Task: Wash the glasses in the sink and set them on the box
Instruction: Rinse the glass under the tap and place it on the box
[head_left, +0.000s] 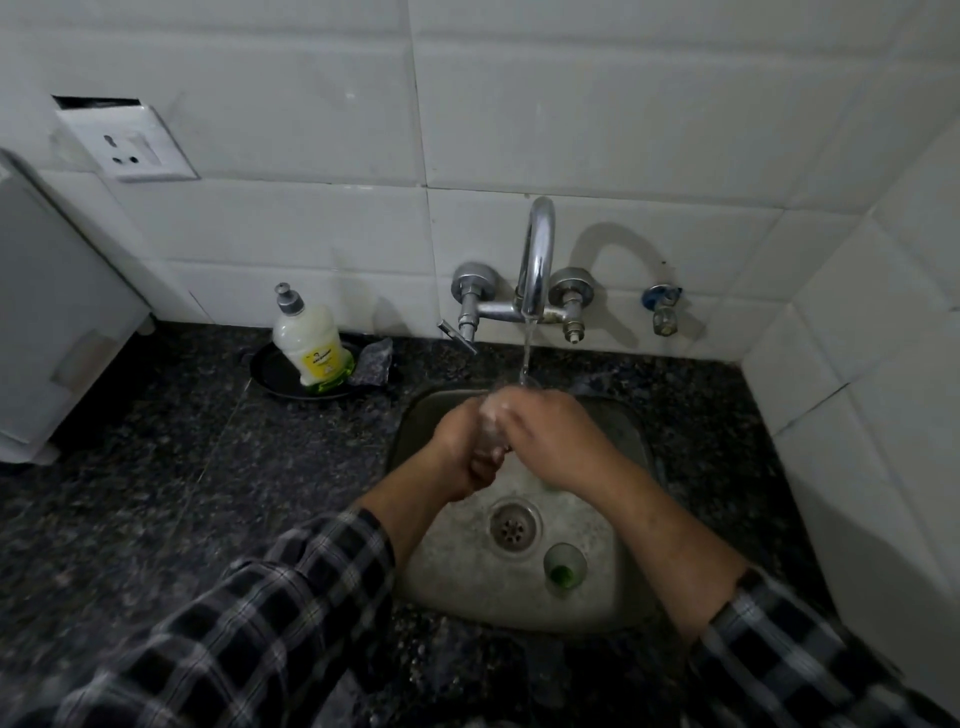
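You hold the small clear drinking glass (491, 431) between both hands, tilted up so that its mouth meets the thin stream of water (527, 348) from the curved chrome tap (537, 254) just beyond your grip. Your left hand (462, 447) curls round its lower part to steady it. Your right hand (550, 436) wraps over the upper part, probably rubbing off the suds, though blur hides the fingertips.

Below your grip lies the square steel sink (623, 431). A second clear glass with a green base (564, 566) stands upright in it nearer you, just beside the round drain (514, 527), waiting its turn.

Well left of the grip, a pale yellow soap bottle (306, 348) leans in a black dish (270, 369). Farther left stands the white box (52, 312).
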